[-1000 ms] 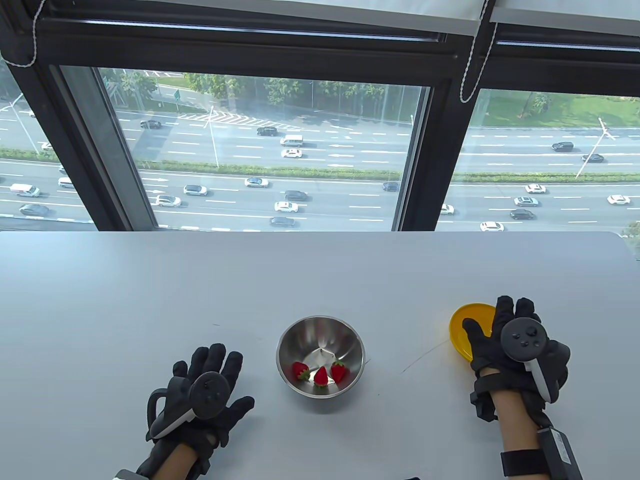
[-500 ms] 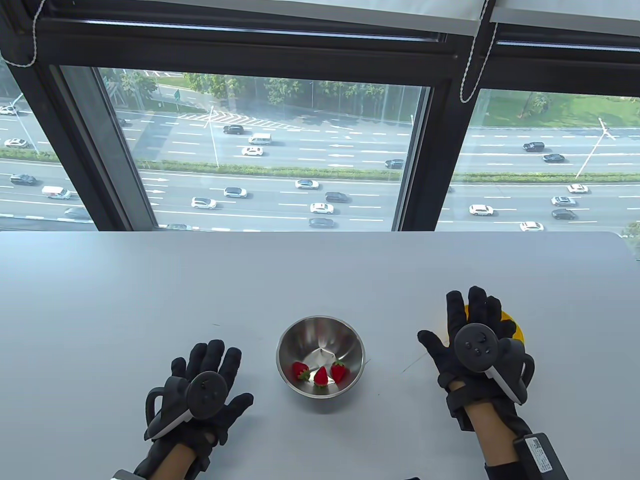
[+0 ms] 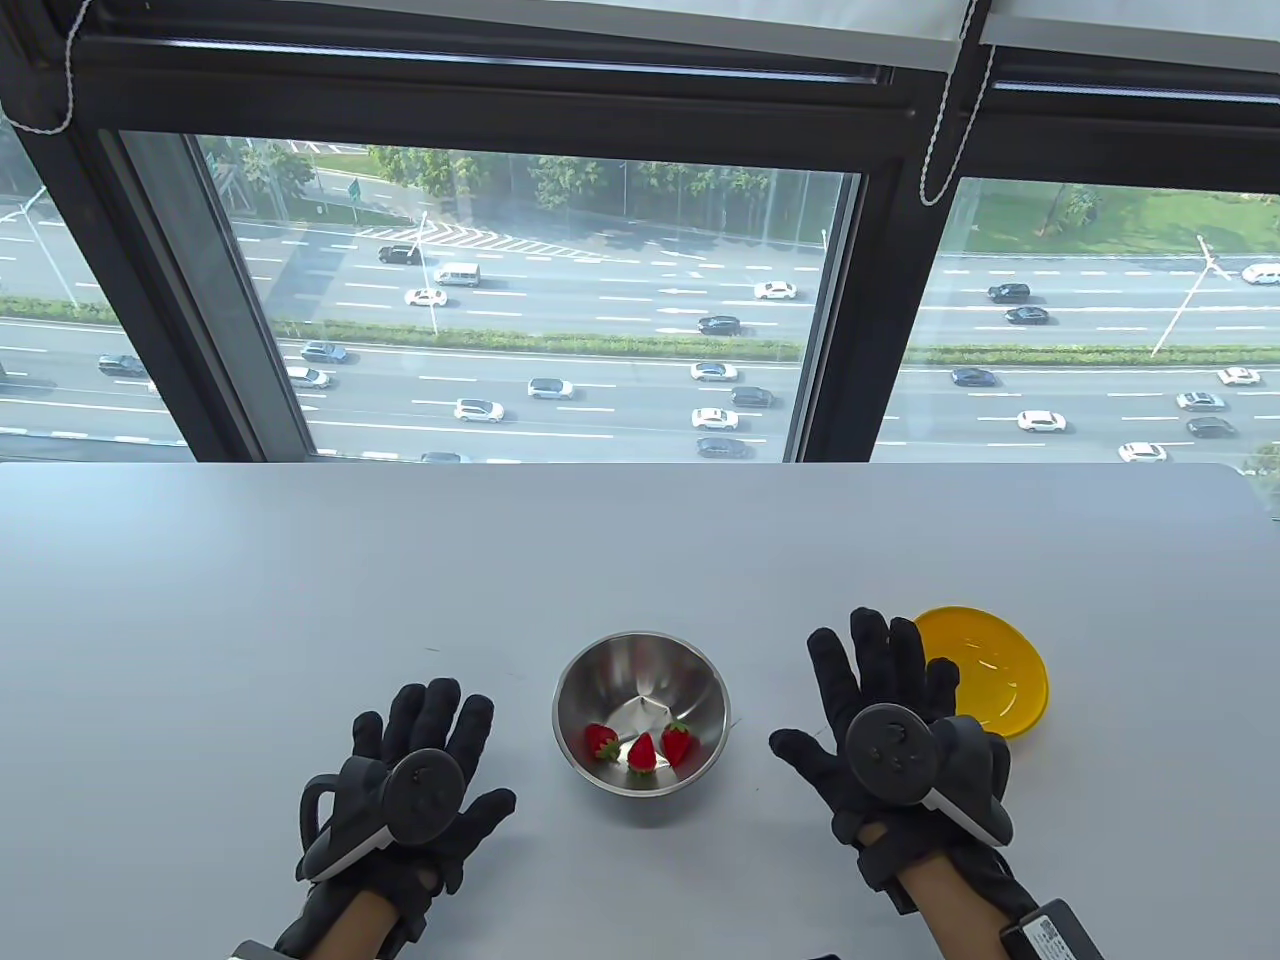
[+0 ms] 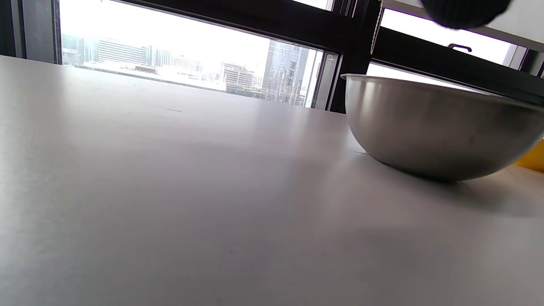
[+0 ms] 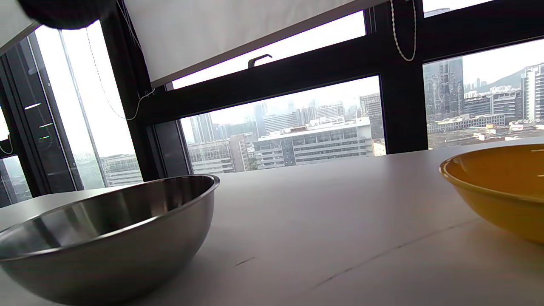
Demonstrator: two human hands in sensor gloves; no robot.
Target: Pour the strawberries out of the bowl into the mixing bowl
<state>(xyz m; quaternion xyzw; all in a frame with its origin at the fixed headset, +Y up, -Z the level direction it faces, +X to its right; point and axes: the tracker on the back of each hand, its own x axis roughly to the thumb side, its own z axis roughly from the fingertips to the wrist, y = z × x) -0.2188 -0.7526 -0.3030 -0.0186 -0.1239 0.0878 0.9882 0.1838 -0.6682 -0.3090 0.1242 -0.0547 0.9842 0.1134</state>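
Observation:
A steel mixing bowl (image 3: 640,665) stands at the table's front middle with three red strawberries (image 3: 641,750) in it. It also shows in the left wrist view (image 4: 437,127) and the right wrist view (image 5: 106,238). A yellow bowl (image 3: 990,672) sits empty on the table to its right, also in the right wrist view (image 5: 497,187). My right hand (image 3: 880,700) lies flat, fingers spread, between the two bowls and touches neither. My left hand (image 3: 425,745) lies flat, fingers spread, left of the steel bowl. Both hands hold nothing.
The grey table (image 3: 400,560) ends at a large window at the back. Blind cords (image 3: 950,110) hang against the window frame.
My right hand has let go of the yellow bowl and moved left and toward me, to the table between the bowls. The yellow bowl stays on the table. My left hand has barely moved.

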